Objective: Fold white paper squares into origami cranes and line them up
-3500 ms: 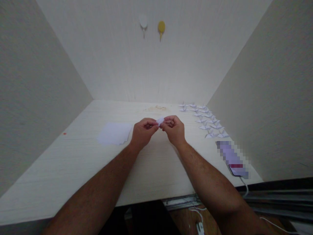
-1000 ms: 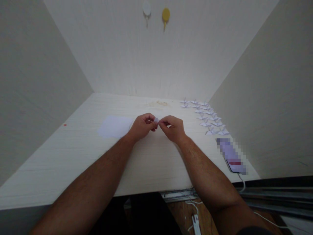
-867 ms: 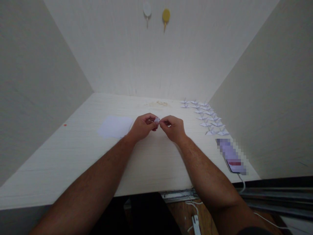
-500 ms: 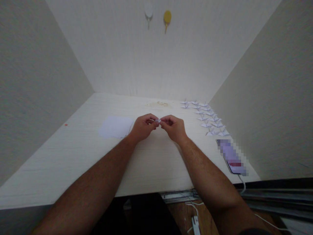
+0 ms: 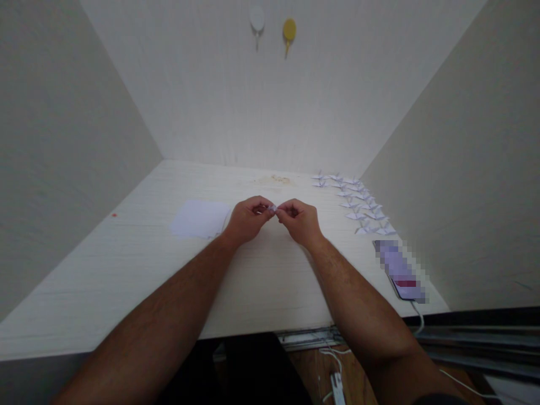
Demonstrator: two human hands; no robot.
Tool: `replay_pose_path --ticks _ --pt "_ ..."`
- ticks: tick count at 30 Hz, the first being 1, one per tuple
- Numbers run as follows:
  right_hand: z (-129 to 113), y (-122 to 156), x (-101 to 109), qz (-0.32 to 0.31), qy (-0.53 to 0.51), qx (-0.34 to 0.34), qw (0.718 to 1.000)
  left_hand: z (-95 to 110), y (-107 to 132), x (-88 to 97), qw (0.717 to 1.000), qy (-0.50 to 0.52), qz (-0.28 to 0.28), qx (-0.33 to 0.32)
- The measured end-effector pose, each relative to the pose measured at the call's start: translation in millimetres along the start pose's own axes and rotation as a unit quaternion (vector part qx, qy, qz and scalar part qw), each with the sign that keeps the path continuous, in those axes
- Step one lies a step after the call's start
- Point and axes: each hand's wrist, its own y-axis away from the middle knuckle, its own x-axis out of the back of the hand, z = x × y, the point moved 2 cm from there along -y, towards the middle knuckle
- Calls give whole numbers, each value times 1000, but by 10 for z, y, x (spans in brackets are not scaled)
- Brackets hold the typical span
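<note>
Between my fingertips, above the middle of the white table, is a small piece of folded white paper (image 5: 273, 208). My left hand (image 5: 250, 219) pinches it from the left, thumb against fingers. From the other side my right hand (image 5: 300, 218) pinches its right end. The fingers cover most of the paper, so its exact shape cannot be made out. Several folded white paper cranes (image 5: 355, 215) stand in rows at the right of the table. Left of my left hand lies a stack of white paper sheets (image 5: 200, 218), partly behind my wrist.
A phone (image 5: 399, 270) with a blurred screen lies near the right edge, a white cable (image 5: 419, 320) running from it. White and yellow round hooks (image 5: 289, 29) hang on the back wall. A small orange-red bit (image 5: 114, 215) lies far left. Panels enclose the table on three sides.
Almost nothing differs. Both hands keep their pinch on the folded paper, with only a slight shift of the fingers.
</note>
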Motion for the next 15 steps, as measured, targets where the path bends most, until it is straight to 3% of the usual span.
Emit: replay_pose_path --ticks 8,15 --pt "13 3 -1 -2 13 -4 1000 -10 -2 14 1000 -4 26 4" --pt "-9 0 9 -2 19 16 1000 -45 -13 14 1000 -8 14 -11"
